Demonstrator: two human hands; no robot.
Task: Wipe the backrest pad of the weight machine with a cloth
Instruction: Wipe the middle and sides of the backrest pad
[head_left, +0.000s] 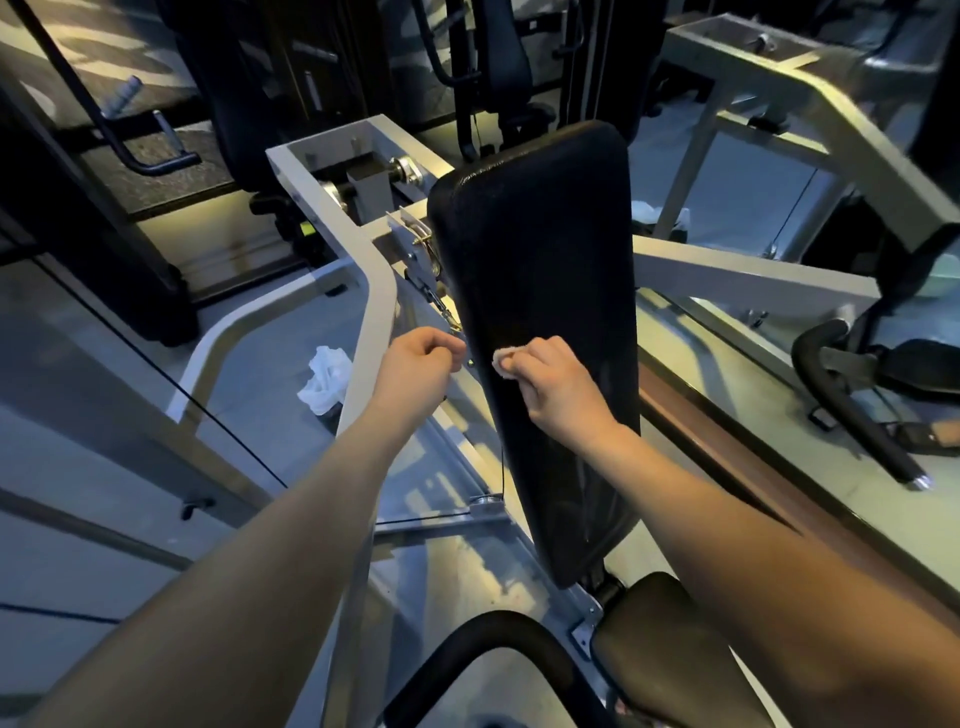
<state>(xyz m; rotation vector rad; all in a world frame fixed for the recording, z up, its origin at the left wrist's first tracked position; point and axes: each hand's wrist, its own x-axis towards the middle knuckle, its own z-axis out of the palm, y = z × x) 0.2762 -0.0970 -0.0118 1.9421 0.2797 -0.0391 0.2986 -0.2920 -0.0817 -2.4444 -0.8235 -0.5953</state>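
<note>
The long black backrest pad (540, 249) of the weight machine runs up the middle of the head view, tilted away from me. My right hand (550, 379) presses a small pale cloth (503, 359) against the pad's left side, about halfway up. Only a corner of the cloth shows past my fingers. My left hand (421, 364) hovers just left of the pad's edge with fingers curled into a loose fist, over a brass clip on the frame. I cannot tell whether it touches the clip.
The machine's grey steel frame (363, 291) wraps the pad on the left and right. A crumpled white rag (324, 379) lies on the floor at left. The black seat pad (670, 649) sits below, a black handle (852, 410) at right.
</note>
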